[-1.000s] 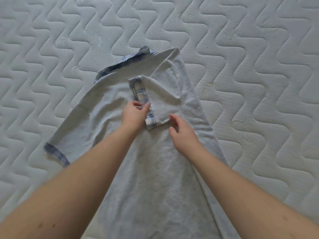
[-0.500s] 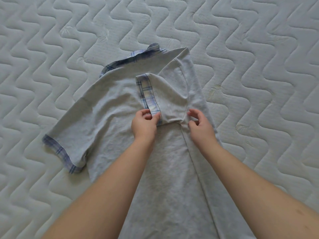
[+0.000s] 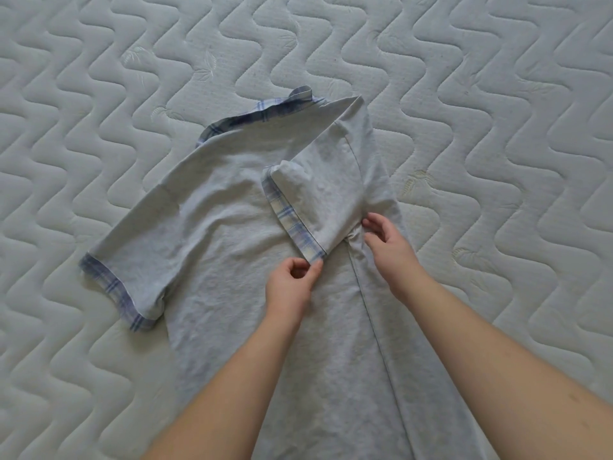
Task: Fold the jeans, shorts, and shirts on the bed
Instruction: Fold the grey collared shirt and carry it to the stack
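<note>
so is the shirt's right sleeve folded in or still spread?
Folded in: the right sleeve lies over the shirt back, plaid cuff pinched by the left hand.

No legible text, label, brand, number or sign appears on any surface in view
</note>
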The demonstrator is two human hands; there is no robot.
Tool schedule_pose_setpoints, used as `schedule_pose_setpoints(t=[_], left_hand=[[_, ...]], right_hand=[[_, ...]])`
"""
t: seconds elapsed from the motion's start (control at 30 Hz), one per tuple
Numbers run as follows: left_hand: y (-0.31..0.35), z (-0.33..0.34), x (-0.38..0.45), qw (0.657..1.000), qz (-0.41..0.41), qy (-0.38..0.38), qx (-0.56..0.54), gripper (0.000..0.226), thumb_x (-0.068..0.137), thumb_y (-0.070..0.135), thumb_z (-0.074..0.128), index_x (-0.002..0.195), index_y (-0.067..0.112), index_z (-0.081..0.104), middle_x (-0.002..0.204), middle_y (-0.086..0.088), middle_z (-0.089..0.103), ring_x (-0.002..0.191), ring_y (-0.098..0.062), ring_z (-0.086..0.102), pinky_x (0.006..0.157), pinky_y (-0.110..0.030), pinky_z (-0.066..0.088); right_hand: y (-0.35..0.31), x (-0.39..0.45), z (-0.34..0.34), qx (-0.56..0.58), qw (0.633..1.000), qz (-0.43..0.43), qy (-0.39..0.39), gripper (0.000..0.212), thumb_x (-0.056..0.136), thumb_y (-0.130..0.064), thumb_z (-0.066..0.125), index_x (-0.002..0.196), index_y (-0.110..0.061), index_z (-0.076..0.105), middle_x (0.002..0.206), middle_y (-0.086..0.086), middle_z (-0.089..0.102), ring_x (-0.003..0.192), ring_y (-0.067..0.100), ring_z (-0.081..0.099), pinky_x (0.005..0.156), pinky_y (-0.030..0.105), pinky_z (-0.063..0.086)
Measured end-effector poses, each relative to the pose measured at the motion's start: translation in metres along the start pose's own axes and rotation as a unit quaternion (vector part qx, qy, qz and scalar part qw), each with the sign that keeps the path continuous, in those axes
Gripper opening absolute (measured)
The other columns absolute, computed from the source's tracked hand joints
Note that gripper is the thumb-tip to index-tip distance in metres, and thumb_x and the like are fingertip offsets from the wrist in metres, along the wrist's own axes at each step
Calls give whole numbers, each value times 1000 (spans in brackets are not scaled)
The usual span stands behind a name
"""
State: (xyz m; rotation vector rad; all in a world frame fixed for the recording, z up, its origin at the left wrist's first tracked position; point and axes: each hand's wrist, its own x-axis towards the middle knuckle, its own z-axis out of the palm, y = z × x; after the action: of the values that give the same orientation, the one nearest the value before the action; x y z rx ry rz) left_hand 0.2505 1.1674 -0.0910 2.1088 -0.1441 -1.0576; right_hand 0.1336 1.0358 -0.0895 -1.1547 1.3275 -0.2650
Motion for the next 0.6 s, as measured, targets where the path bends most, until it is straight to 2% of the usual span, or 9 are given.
schedule_pose_setpoints(t=[0.1, 0.2, 0.27, 0.37, 0.43, 0.5, 0.53, 0.6], left_hand=[[14, -5, 16, 999, 20, 48, 6, 33, 88, 52, 63, 91, 19, 68, 75, 5, 63, 68, -10, 56, 65, -27, 47], [35, -13, 45, 995, 30, 96, -4, 34, 90, 49, 61, 99, 17, 65, 89, -2, 67, 83, -17, 63, 78, -32, 50], [52, -17, 64, 991, 27, 134, 6, 31, 89, 47, 64, 100, 18, 60, 96, -3, 66, 89, -21, 63, 82, -33, 51], [75, -28, 88, 968, 130, 189, 98, 35, 88, 40, 67, 111, 15, 56, 107, -4, 55, 97, -23, 58, 89, -35, 47], [88, -33, 103, 951, 194, 147, 191, 43, 90, 43, 63, 122, 16, 55, 122, -6, 51, 113, -24, 51, 100, -39, 42], [100, -33, 113, 921, 214, 99, 309, 51, 90, 51, 59, 130, 19, 54, 131, -8, 50, 125, -26, 43, 107, -41, 33], [105, -31, 118, 908, 220, 83, 347, 53, 90, 54, 57, 130, 20, 55, 133, -7, 50, 127, -27, 41, 107, -41, 30], [116, -29, 124, 893, 223, 50, 389, 56, 87, 61, 56, 128, 22, 56, 132, -4, 52, 127, -27, 41, 105, -42, 30]], right_hand=[[1, 0, -1, -1, 1000, -2, -4, 44, 98, -4, 48, 141, -16, 47, 126, -6, 56, 102, -2, 53, 77, 0, 42], [2, -1, -2, -7, 1000, -7, -13, 44, 98, -7, 49, 140, -19, 47, 125, -9, 56, 101, -5, 53, 80, 5, 42], [0, 0, -3, -19, 1000, -8, -20, 44, 98, -9, 50, 140, -20, 48, 126, -10, 55, 108, 0, 53, 87, 9, 40], [-4, 0, -1, -51, 998, -14, -28, 42, 97, -9, 50, 138, -17, 50, 127, -6, 58, 116, 8, 54, 99, 19, 40], [-8, 2, -1, -78, 996, -32, -14, 37, 97, -10, 50, 133, -15, 55, 123, -3, 62, 114, 10, 57, 99, 18, 41], [-16, 7, -4, -126, 990, -67, 20, 31, 97, -14, 50, 127, -19, 60, 112, -4, 64, 102, 9, 59, 84, 12, 41], [-23, 13, -5, -147, 984, -89, 36, 31, 97, -15, 50, 125, -21, 61, 108, -4, 64, 98, 9, 58, 81, 14, 40], [-41, 34, -9, -185, 973, -131, 44, 32, 96, -14, 49, 125, -20, 62, 108, 1, 63, 96, 13, 57, 85, 21, 41]])
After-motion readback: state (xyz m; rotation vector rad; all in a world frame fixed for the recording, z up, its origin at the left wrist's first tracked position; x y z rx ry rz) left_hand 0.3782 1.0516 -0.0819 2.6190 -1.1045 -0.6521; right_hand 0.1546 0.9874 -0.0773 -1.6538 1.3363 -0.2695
